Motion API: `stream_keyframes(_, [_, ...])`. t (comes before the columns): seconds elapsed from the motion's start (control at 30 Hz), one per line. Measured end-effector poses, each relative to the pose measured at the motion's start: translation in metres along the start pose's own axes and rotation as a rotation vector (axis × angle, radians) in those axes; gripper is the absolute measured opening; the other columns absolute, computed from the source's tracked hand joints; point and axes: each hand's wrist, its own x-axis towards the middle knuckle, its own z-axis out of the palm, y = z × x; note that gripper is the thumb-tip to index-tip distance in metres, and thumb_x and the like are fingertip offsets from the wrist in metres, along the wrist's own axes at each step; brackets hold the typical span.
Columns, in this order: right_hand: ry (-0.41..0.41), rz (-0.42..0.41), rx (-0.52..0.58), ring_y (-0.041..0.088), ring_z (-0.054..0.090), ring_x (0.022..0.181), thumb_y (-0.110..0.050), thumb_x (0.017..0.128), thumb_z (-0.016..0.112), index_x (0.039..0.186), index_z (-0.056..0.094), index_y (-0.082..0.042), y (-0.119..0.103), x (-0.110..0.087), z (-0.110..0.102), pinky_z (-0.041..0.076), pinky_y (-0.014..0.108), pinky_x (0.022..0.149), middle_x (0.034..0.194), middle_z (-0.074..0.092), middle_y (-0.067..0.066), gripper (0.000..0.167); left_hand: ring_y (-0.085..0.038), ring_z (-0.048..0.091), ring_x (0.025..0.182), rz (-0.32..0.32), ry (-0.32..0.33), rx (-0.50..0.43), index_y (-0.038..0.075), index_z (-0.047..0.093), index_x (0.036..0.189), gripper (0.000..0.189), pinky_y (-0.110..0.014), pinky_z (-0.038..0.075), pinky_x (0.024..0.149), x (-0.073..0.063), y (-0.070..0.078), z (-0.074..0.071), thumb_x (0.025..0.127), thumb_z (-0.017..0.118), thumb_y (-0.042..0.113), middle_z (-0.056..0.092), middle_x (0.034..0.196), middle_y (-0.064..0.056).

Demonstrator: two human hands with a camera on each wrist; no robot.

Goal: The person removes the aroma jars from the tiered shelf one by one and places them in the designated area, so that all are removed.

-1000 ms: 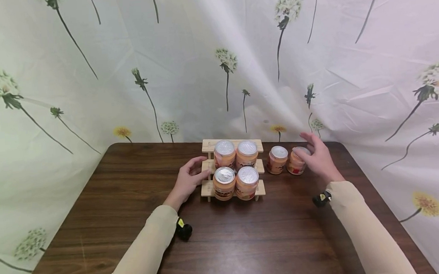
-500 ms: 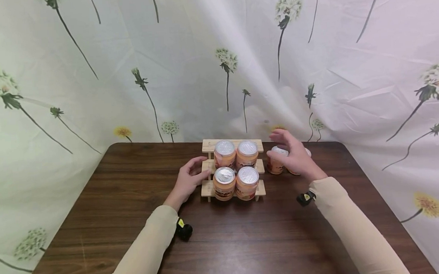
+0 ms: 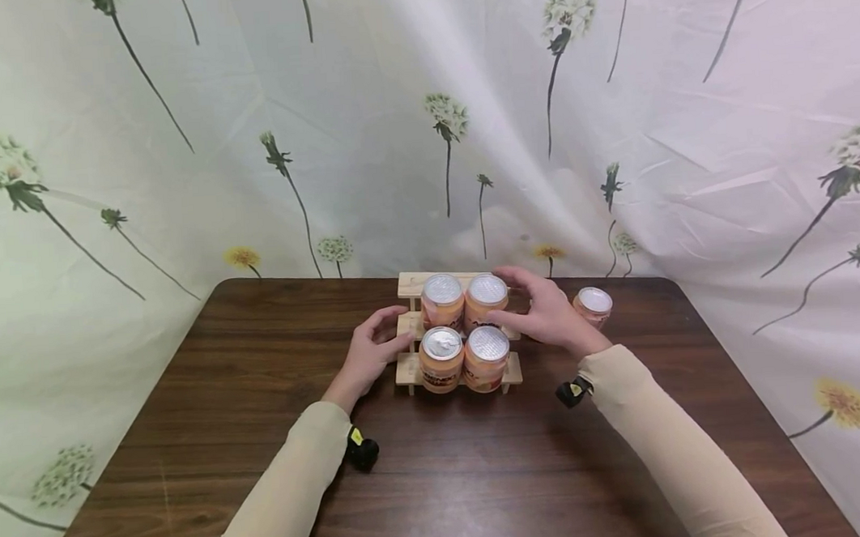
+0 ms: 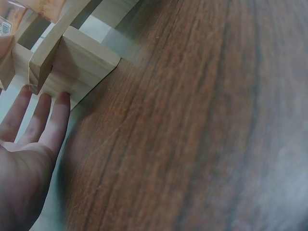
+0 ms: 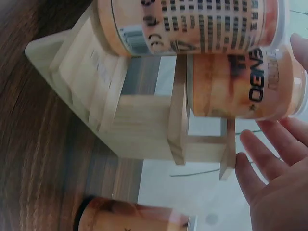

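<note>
A stepped wooden rack (image 3: pixel 408 368) bears orange-labelled cans with silver lids in two rows, two in front and two behind. My left hand (image 3: pixel 365 355) is at the rack's left side, its thumb at the middle step. In the left wrist view its fingers (image 4: pixel 57 118) are nearly straight, tips right at the wooden side panel. My right hand (image 3: pixel 549 315) holds the back right can (image 3: pixel 486 291) near its lid, thumb in front and fingers behind. In the right wrist view the fingers (image 5: pixel 264 156) reach past that can's (image 5: pixel 245 86) lid end.
On the dark wooden table (image 3: pixel 441 479), right of the rack, one loose can (image 3: pixel 594 302) shows and another is mostly hidden behind my right hand. A white curtain (image 3: pixel 365 142) with dandelion prints hangs behind the table.
My right hand has moved left from the far right loose can, over the other loose can, to the back right can on the rack. My left hand has stayed put.
</note>
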Motion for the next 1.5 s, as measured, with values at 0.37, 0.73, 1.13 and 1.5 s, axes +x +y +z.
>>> stream_keyframes(0.37, [-0.029, 0.035, -0.032, 0.023, 0.064, 0.119, -0.040, 0.086, 0.089, 0.145, 0.058, -0.017, -0.003, 0.007, 0.006, 0.054, 0.046, 0.098, 0.127, 0.069, 0.001, 0.070, -0.030, 0.065, 0.121, 0.012, 0.004, 0.002, 0.011, 0.059, 0.145, 0.050, -0.031, 0.061, 0.079, 0.000, -0.001, 0.000, 0.098, 0.077, 0.012, 0.055, 0.148, -0.016])
stream_keyframes(0.73, [0.004, 0.047, -0.037, 0.022, 0.065, 0.115, -0.040, 0.086, 0.089, 0.141, 0.061, -0.018, -0.004, 0.004, 0.005, 0.054, 0.047, 0.096, 0.124, 0.069, 0.000, 0.065, -0.032, 0.064, 0.122, 0.009, 0.000, 0.009, 0.012, 0.059, 0.145, 0.050, -0.031, 0.061, 0.079, 0.000, -0.001, 0.000, 0.098, 0.077, 0.012, 0.055, 0.148, -0.016])
stream_keyframes(1.13, [0.087, 0.061, 0.057, 0.025, 0.069, 0.103, -0.028, 0.086, 0.090, 0.139, 0.062, -0.012, -0.004, 0.001, -0.009, 0.057, 0.043, 0.087, 0.122, 0.069, 0.008, 0.062, -0.031, 0.063, 0.122, 0.000, 0.001, 0.006, 0.012, 0.059, 0.145, 0.050, -0.030, 0.061, 0.079, 0.000, -0.001, -0.001, 0.098, 0.077, 0.013, 0.055, 0.148, -0.016])
stream_keyframes(1.5, [0.210, 0.070, 0.154, 0.023, 0.067, 0.115, -0.018, 0.089, 0.087, 0.140, 0.059, -0.004, -0.014, -0.013, -0.037, 0.054, 0.036, 0.101, 0.128, 0.067, 0.013, 0.060, -0.028, 0.064, 0.120, -0.001, 0.001, -0.002, 0.012, 0.059, 0.146, 0.051, -0.030, 0.061, 0.080, 0.001, -0.001, 0.000, 0.098, 0.077, 0.013, 0.055, 0.147, -0.016])
